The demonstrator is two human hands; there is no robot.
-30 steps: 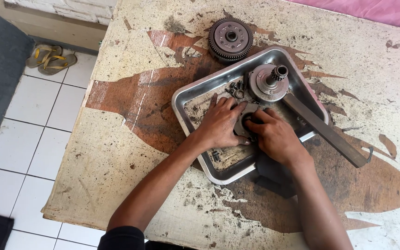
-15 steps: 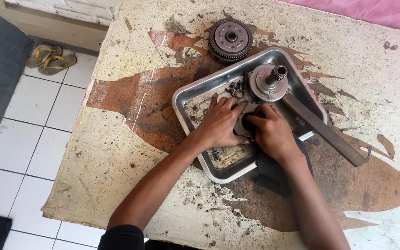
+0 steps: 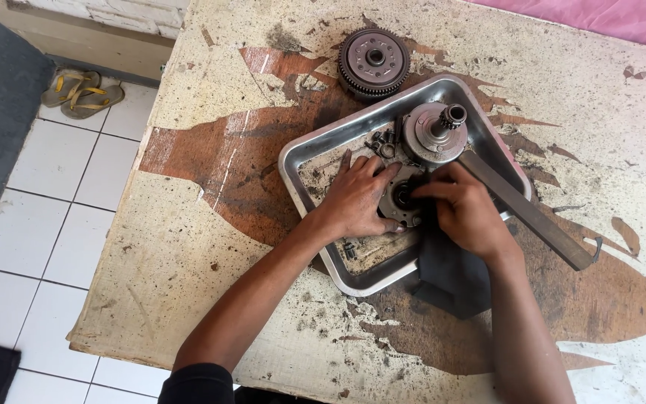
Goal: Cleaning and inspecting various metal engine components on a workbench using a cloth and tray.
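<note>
Pinching a round metal part [image 3: 401,200] at frame centre, your left hand [image 3: 357,198] and right hand [image 3: 466,213] crowd the steel tray [image 3: 304,153]. Beside them sit a geared hub [image 3: 435,133], a long bar [image 3: 528,213], a dark cloth [image 3: 450,277]; a toothed wheel [image 3: 373,60] lies top centre on the peeling table [image 3: 188,247], sandals [image 3: 82,93] upper left on the white tiles.

Most of the round metal part [image 3: 400,200] under both hands, grip unclear; dark cloth [image 3: 450,277] partly beneath the tray [image 3: 315,150].

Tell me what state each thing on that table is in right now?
Left hand: gripping the round metal part.
Right hand: fingertips on that part.
Metal tray: upright, greasy.
Toothed drum: flat, outside tray.
Geared hub: in tray.
Dark cloth: under right wrist.
</note>
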